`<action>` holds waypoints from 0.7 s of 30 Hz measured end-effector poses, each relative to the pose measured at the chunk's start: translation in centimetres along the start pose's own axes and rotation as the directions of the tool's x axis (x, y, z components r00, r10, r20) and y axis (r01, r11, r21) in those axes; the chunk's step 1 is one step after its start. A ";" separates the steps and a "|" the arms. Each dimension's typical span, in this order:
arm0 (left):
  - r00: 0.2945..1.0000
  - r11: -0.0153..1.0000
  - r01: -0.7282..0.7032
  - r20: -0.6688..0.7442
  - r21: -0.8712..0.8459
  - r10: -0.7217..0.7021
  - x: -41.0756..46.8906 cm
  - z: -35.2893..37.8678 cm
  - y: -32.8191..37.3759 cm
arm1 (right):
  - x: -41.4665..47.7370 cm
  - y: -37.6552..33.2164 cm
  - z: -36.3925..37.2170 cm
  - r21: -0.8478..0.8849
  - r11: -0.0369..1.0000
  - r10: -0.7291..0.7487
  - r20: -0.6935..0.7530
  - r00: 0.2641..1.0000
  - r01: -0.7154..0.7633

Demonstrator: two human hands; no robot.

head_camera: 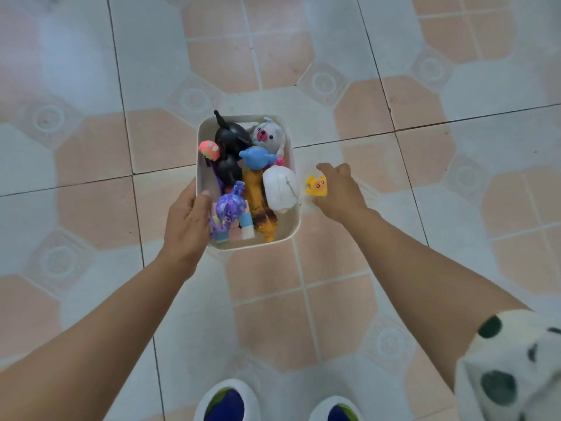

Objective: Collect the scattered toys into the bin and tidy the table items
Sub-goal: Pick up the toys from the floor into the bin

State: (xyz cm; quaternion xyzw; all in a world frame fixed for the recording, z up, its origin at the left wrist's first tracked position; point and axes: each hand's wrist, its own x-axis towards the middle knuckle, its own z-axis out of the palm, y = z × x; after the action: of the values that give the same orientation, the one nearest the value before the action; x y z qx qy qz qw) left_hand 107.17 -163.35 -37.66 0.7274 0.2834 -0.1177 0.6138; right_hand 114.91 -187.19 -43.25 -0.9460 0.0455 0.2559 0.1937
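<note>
A white plastic bin (292, 229) hangs over the tiled floor, gripped at its left rim by my left hand (186, 221). It is full of toys: a black figure (231, 138), a grey crocheted bear (268, 135), a blue round toy (256, 158), a white plush (280, 189), a purple pony (229, 208), an orange plush (258, 202) and pastel blocks (246, 228). My right hand (338, 191) sits just right of the bin and holds a small yellow star-shaped toy (316, 186) in its fingers, outside the rim.
Below is a floor of pale and peach tiles (394, 117). My two white and blue shoes (226, 402) show at the bottom edge. A white sleeve with dark green spots (510, 369) covers my right upper arm. No table is in view.
</note>
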 end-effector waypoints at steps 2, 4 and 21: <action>1.000 1.000 -0.005 0.015 0.003 0.004 0.7 0.3 -0.5 | 1.0 0.3 1.1 -0.046 0.999 0.010 0.005 1.000 -0.009; 1.000 1.000 -0.013 0.019 -0.002 0.013 1.2 0.6 -1.0 | 1.8 0.6 2.1 -0.065 0.998 0.020 0.008 1.000 -0.020; 0.999 0.991 -0.033 -0.035 -0.127 0.029 -6.6 -1.9 7.3 | -8.0 -7.7 -15.5 0.290 0.939 -0.108 -0.266 0.958 0.186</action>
State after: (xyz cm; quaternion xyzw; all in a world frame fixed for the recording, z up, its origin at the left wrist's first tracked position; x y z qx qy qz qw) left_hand 105.56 -163.95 -27.86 0.6928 0.2890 -0.0776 0.6562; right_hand 116.64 -186.28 -24.35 -0.9284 0.0376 0.1110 0.3525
